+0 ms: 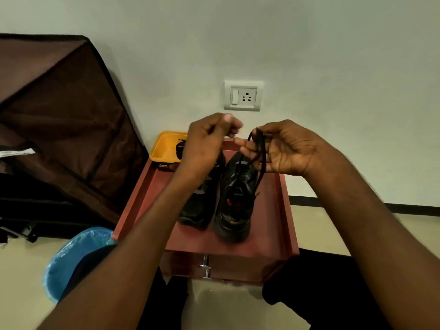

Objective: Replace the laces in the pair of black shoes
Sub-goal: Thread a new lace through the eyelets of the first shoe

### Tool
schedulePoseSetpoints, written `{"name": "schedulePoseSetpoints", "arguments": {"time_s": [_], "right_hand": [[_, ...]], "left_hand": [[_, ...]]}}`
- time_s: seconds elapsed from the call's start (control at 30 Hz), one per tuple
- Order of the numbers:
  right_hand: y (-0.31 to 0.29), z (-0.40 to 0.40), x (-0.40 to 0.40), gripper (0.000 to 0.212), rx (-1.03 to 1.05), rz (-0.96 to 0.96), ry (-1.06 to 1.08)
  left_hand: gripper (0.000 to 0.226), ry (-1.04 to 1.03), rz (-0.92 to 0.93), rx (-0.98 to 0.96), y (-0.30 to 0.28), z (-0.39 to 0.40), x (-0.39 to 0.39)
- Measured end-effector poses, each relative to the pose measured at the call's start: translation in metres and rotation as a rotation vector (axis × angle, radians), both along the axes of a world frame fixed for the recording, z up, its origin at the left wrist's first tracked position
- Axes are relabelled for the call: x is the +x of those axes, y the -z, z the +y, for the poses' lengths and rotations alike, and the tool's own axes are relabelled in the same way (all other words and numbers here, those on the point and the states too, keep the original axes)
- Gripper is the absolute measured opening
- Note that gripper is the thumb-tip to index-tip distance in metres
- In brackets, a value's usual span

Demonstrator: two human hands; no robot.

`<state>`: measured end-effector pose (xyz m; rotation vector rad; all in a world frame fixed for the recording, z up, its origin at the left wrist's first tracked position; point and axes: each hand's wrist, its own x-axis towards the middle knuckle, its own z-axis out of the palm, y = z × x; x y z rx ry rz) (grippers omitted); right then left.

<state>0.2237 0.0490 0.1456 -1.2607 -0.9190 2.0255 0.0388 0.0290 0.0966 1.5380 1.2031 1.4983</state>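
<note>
Both forearms reach up from the bottom of the frame and meet at its middle, over a small reddish-brown worktop with raised side rims and a drawer front with a metal knob at its near edge. To the upper left of the frame leans a big brown fabric cover; a blue plastic bag sits low at the left. Two black shoes stand side by side at the centre of the worktop: the left shoe, partly hidden by the forearm, and the right shoe. At the worktop's far left corner sits a yellow tray with a dark bundle in it. The right hand holds a black lace rising from the right shoe, fingers curled round it. The left hand has its fingers pinched together; I cannot tell whether they grip anything. A wall socket is above.
</note>
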Motion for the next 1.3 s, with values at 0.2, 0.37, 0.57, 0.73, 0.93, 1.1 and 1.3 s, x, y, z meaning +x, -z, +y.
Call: {"name": "schedulePoseSetpoints", "arguments": {"time_s": [0.2, 0.37, 0.57, 0.73, 0.93, 1.1, 1.3], "right_hand": [[-0.022, 0.003, -0.006, 0.023, 0.070, -0.002, 0.047], [-0.057, 0.005, -0.011, 0.029, 0.368, -0.284, 0.022], [-0.066, 0.004, -0.011, 0.029, 0.386, -0.263, 0.079], [-0.080, -0.001, -0.015, 0.025, 0.418, -0.201, 0.125], [-0.086, -0.012, -0.012, 0.028, 0.525, -0.209, 0.143], [-0.075, -0.023, -0.010, 0.030, 0.516, -0.132, 0.032], [-0.073, -0.038, -0.008, 0.055, 0.579, -0.283, -0.116]], "left_hand": [[0.042, 0.390, 0.336, -0.538, 0.077, 0.025, 0.008], [0.022, 0.150, 0.517, -0.457, 0.112, 0.022, 0.037], [0.023, 0.099, 0.477, -0.434, 0.123, 0.016, 0.035], [0.021, 0.107, 0.421, -0.431, 0.121, 0.010, 0.037], [0.016, 0.120, 0.307, -0.455, 0.103, 0.014, 0.036], [0.036, 0.306, 0.045, -0.348, 0.050, 0.015, 0.015], [0.003, 0.119, 0.023, -0.253, 0.027, 0.010, 0.011]]}}
